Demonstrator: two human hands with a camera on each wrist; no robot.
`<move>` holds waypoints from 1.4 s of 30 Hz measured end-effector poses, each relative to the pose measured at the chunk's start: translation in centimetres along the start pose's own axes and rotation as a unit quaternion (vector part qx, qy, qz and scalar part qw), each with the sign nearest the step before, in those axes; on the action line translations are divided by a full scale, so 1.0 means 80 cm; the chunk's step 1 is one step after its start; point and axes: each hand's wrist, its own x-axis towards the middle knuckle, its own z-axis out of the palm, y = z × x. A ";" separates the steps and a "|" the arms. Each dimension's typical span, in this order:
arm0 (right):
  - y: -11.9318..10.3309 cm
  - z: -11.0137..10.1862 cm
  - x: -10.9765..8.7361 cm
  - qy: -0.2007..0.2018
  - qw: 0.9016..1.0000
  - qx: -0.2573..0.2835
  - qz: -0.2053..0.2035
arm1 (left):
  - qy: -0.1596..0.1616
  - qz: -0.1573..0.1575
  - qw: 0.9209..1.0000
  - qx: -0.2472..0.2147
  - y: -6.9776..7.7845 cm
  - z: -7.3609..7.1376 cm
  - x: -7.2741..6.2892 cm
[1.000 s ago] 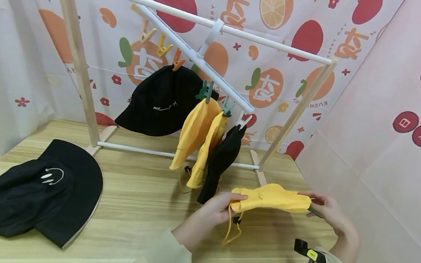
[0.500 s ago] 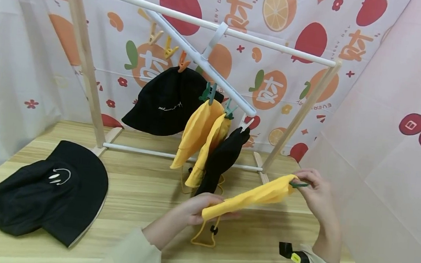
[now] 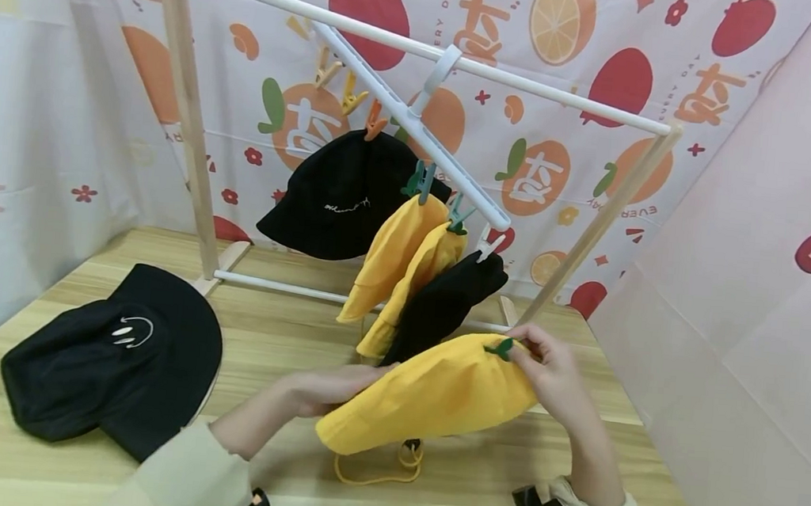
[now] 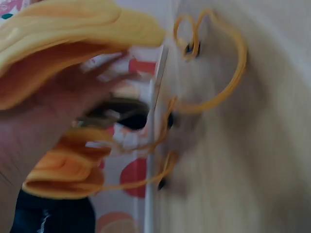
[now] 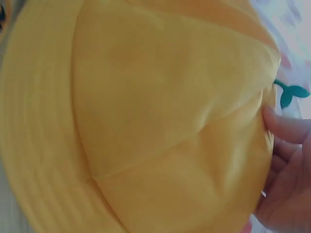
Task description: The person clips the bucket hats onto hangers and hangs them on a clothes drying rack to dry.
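A yellow bucket hat (image 3: pixel 430 390) with a green sprout on its crown is held above the table, its side facing up and a cord hanging below. My right hand (image 3: pixel 553 376) pinches the crown beside the sprout; in the right wrist view its thumb (image 5: pixel 289 126) presses the cloth. My left hand (image 3: pixel 331 386) supports the brim from behind and beneath. Blurred in the left wrist view, the left fingers (image 4: pixel 109 68) look extended under the hat; part of that hand is hidden.
A white rack (image 3: pixel 561 98) carries a tilted clip hanger (image 3: pixel 415 127). From it hang a black bucket hat (image 3: pixel 345 201), two yellow hats and a folded black hat (image 3: pixel 444 304). Left on the table (image 3: pixel 273 481) lies a black smile hat (image 3: pixel 111 357). Some clips (image 3: pixel 352 96) hold nothing.
The yellow hat has moved left and turned from edge-on to show its broad side and sprout. Both hands moved left with it; the left hand slid behind the brim.
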 end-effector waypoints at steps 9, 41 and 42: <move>-0.047 0.041 0.021 -0.072 0.997 0.025 0.010 | 0.116 0.099 0.958 0.241 0.049 0.002 -0.036; -0.096 0.113 0.184 -0.179 0.759 -0.523 -0.344 | 0.152 0.110 0.925 0.330 0.075 -0.063 -0.166; -0.094 0.114 0.187 -0.180 0.756 -0.527 -0.343 | 0.151 0.107 0.925 0.331 0.075 -0.064 -0.167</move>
